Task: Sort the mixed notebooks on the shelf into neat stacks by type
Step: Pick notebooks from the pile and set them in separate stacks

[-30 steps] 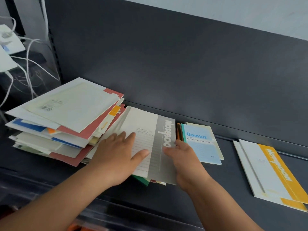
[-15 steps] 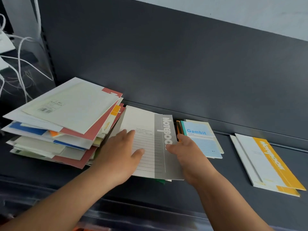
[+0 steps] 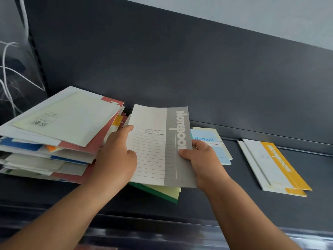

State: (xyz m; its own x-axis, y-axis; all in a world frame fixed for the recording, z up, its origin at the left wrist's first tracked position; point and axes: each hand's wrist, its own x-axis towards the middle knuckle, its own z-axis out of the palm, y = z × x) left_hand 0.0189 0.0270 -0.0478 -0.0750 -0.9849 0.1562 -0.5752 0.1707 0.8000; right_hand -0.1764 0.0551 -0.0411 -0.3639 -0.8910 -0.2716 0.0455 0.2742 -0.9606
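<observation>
So both hands are on the grey notebook [image 3: 158, 145], the one with a lined cream cover and "Notebook" printed down its grey band. The left hand [image 3: 117, 159] grips the notebook's left edge with the thumb on the cover. The right hand [image 3: 200, 159] pinches the right edge, thumb on the grey band and fingers curled behind. The notebook sits up off the shelf [image 3: 234, 204], tilted toward the camera. It's between the messy pile [image 3: 59, 123] on the left and the blue Gambit notebook [image 3: 210, 139] on the right.

Right under it, a green notebook [image 3: 158, 193] with a pale yellow one on top lies flat on the shelf, poking out at the lower edge. The messy pile is a fanned-out jumble of white, red, blue and orange covers, the top one face down with a barcode showing. Well off to the right there's a small tidy stack of orange-banded notebooks [image 3: 273, 165]. White cables [image 3: 7, 69] hang at far left.
</observation>
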